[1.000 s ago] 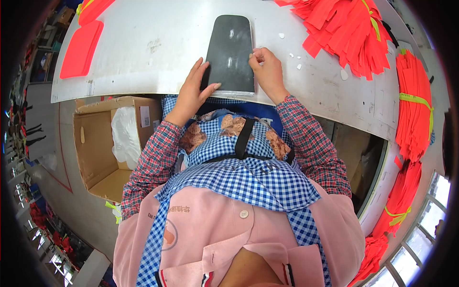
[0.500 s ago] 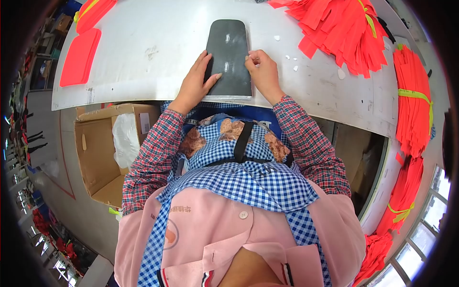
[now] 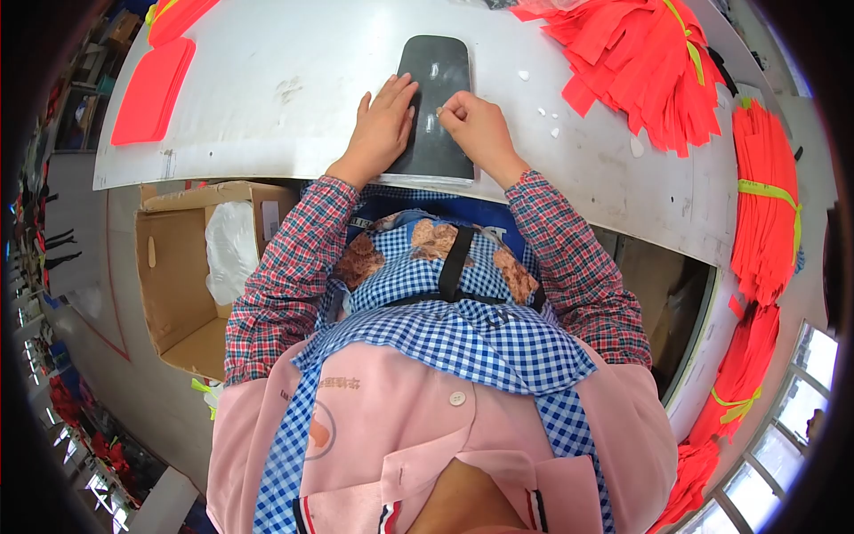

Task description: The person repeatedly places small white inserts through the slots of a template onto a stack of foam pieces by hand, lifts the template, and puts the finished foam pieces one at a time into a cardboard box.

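Observation:
A dark, tapered flat panel (image 3: 439, 151) with a rounded far end lies at the table's front edge, with a pale layer showing along its rim. My left hand (image 3: 381, 129) rests over the panel's left side, its fingers stretched out. Above the panel's right half, my right hand (image 3: 480, 129) is closed in a pinch at the fingertips. What sits between those fingertips is too small to make out. Small white scraps (image 3: 524, 76) lie on the table to the right of the panel.
Red flat pieces (image 3: 153, 92) are stacked on the table (image 3: 258, 107) at the left. Red strips tied with yellow bands (image 3: 636, 71) lie at the back right, and more bundles (image 3: 765, 200) hang beyond the right edge. A cardboard box (image 3: 182, 276) stands below left.
My right hand has moved from the panel's right edge to over its surface. My left hand has shifted right, further onto the panel.

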Motion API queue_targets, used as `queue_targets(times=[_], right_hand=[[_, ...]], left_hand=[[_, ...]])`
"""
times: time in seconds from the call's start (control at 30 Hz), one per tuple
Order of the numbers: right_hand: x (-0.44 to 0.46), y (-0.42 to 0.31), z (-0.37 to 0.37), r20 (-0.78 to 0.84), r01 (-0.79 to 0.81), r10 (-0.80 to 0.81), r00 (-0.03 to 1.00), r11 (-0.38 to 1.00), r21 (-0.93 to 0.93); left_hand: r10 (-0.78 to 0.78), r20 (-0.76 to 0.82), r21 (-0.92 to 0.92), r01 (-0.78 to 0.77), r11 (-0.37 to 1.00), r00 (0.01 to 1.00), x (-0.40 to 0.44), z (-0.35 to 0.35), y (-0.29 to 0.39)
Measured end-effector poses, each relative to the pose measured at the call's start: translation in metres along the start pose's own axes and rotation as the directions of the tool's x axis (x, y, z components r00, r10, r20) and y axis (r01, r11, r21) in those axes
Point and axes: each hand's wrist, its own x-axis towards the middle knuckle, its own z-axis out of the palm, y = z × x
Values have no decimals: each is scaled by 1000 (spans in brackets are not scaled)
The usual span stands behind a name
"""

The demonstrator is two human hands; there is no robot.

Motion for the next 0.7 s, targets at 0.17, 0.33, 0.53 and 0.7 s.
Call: queue_targets(times=[0.17,0.33,0.53,0.7], right_hand=[[8,-1,11,40,59,-53,998,983,-172],[7,-5,16,28,57,-52,998,973,-226],[-1,-5,16,80,61,-40,996,958,-281],[4,-2,14,53,9,1,999,982,-189]], left_hand=[[-12,25,63,10,998,1000,-4,7,0],[-49,26,70,47,996,998,-5,7,4],[-25,-38,109,29,994,999,-6,11,4],[-41,-18,75,43,996,999,-7,11,4]])
